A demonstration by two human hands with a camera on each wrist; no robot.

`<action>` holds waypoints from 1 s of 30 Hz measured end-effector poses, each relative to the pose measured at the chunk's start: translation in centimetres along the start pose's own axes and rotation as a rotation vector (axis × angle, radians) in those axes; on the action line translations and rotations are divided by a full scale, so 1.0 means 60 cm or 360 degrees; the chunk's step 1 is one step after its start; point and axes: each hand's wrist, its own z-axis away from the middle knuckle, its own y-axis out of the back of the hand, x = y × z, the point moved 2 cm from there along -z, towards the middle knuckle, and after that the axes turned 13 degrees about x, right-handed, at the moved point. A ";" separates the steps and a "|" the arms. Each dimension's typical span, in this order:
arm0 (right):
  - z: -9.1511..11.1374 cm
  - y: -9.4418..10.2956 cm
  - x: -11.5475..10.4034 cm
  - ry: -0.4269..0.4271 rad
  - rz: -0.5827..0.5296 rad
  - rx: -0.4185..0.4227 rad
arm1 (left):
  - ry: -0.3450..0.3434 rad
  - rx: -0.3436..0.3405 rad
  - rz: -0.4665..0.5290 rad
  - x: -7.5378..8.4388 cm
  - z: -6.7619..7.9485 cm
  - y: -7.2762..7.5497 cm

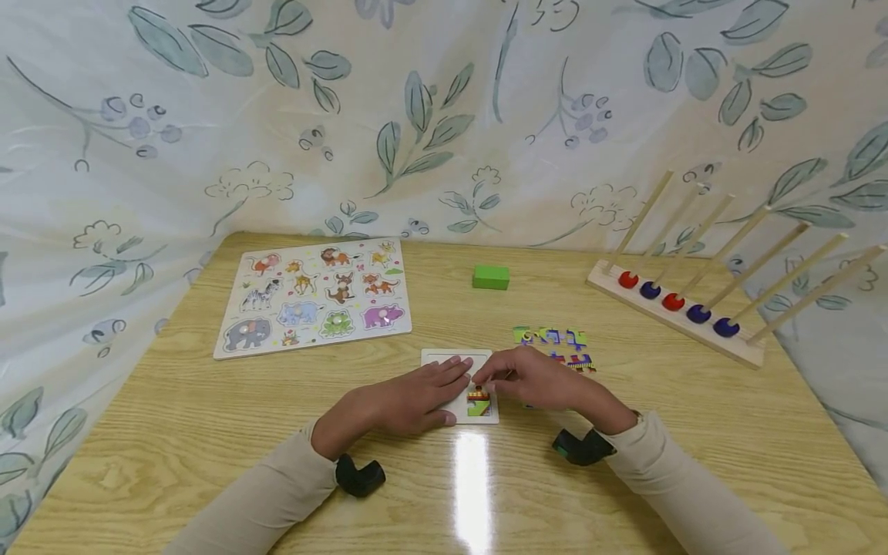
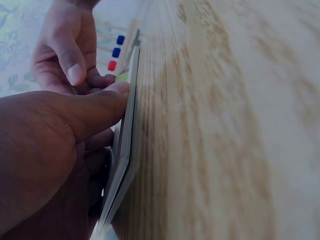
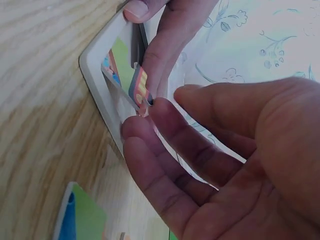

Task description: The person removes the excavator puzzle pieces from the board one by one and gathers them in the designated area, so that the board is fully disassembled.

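In the head view, my left hand [image 1: 419, 397] lies flat on a small white puzzle board [image 1: 489, 420], fingers stretched out. The left wrist view shows its thumb [image 2: 107, 100] along the board's edge. From the other side my right hand [image 1: 534, 378] reaches the board with bent fingers. Close up, a red-and-yellow puzzle piece [image 3: 141, 82] tilts up in the board's frame [image 3: 92, 75]. The right index and middle fingertips touch its lower edge, while the right thumb [image 3: 187, 94] stays apart. Fingers partly hide the piece.
Loose puzzle pieces [image 1: 576, 337] lie beyond the right hand, partly covered. A wooden animal puzzle [image 1: 319, 308] is at the back left, a green block [image 1: 490, 277] at the back middle. A peg rack [image 1: 676, 314] with red and blue beads stands at right. Behind hangs a leaf-patterned cloth [image 1: 416, 116].
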 end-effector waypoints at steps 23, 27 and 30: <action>-0.001 -0.025 0.005 -0.0058 -0.0137 -0.0106 | -0.0010 0.0021 0.0064 0.001 0.001 0.000; 0.000 -0.020 0.002 -0.0043 -0.0159 -0.0100 | -0.0013 0.0031 0.0049 0.001 0.002 0.001; 0.002 -0.014 -0.001 -0.0027 -0.0181 -0.0072 | -0.0009 0.0028 0.0051 0.002 0.001 0.001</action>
